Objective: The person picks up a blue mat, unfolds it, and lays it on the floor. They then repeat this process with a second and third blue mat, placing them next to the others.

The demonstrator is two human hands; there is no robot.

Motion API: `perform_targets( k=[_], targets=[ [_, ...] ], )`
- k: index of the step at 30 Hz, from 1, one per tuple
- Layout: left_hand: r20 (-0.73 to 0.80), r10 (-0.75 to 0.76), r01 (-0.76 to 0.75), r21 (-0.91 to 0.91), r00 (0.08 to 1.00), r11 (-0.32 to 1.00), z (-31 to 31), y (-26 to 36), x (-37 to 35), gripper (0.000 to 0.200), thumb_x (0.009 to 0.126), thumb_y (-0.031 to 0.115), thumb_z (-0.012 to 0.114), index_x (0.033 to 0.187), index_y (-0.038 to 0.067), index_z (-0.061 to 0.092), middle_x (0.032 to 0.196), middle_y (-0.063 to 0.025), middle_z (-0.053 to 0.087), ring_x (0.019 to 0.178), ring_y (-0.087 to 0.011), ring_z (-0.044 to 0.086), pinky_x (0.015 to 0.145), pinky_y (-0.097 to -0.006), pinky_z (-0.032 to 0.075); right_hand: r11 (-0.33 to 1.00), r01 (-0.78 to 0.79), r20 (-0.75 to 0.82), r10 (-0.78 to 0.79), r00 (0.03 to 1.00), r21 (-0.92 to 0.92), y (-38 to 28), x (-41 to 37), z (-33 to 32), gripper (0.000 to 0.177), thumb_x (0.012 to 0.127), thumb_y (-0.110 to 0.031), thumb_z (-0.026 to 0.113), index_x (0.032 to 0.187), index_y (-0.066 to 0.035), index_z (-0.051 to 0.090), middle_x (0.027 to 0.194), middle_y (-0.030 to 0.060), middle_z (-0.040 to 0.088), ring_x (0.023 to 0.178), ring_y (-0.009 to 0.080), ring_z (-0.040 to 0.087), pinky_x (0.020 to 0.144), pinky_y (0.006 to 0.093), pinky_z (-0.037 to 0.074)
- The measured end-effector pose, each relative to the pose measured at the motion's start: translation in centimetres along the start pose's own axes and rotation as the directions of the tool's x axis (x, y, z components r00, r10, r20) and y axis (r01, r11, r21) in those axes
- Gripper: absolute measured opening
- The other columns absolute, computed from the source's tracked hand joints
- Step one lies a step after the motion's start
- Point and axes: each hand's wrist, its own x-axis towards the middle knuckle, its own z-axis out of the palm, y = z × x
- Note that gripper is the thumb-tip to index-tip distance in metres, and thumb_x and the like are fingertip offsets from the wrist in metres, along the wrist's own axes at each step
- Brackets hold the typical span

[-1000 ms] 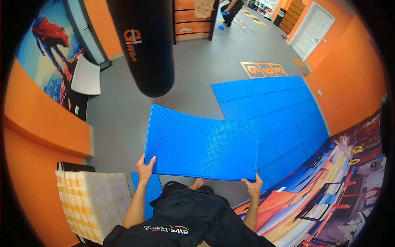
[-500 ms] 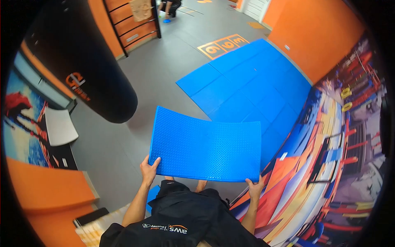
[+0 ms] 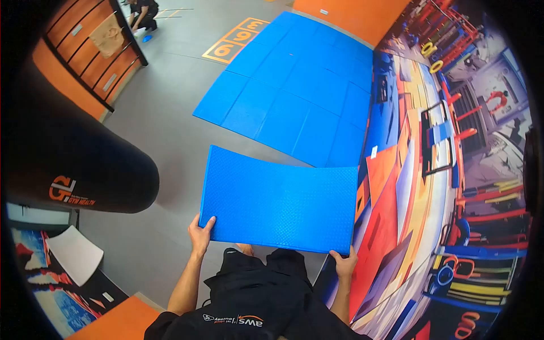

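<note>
Two hands [image 3: 200, 235] [image 3: 344, 265] hold blue mat [image 3: 277, 201], long axis left to right.

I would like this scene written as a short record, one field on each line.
Left hand: grips the blue mat at its near left corner
Right hand: grips its near right corner
Mat shape: far edge curved, surface textured
On floor: joined blue mats, beside the mural wall
Left side: black punching bag
Background: crouching person
</note>
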Motion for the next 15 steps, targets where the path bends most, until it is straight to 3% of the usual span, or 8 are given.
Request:
perform_targets(
  k=[9,12,15],
  targets=[
    [0.044,-0.063,0.061,0.054,0.997,0.997,-0.5,-1.1,0.1,0.030,0.082,0.010,0.079,0.108,-0.003,0.072,0.090,-0.0100,0.074,0.078,-0.0147,0.066,0.076,-0.0321,0.054,0.998,-0.040,-0.106,0.035,0.994,-0.044,0.5,-5.4,-0.6,0.038,0.068,-0.009,0.089,0.096,0.001,0.066,0.079,0.0078,0.068,0.071,0.0158,0.062,0.066,0.0328,0.051],
    [0.001,-0.015,0.015,0.033,1.000,0.999,0.4,-0.2,-0.7,0.030,0.081,0.010,0.080,0.108,-0.002,0.072,0.090,-0.0094,0.074,0.078,-0.0147,0.067,0.076,-0.0316,0.054,0.998,-0.069,-0.120,0.068,0.990,-0.007,-0.3,-5.5,-1.7,0.037,0.069,-0.012,0.089,0.094,0.001,0.065,0.077,0.0082,0.067,0.070,0.0161,0.062,0.065,0.0333,0.051],
    [-0.001,0.015,-0.015,-0.027,1.000,1.000,1.6,1.3,-2.2,0.030,0.081,0.009,0.080,0.108,-0.002,0.073,0.090,-0.0088,0.074,0.078,-0.0143,0.066,0.076,-0.0313,0.053,0.993,-0.049,-0.092,0.039,0.995,-0.108,0.2,-4.8,-4.2,0.040,0.071,-0.011,0.088,0.103,0.003,0.067,0.085,0.0113,0.072,0.079,0.0186,0.068,0.073,0.0355,0.054]
  ],
)
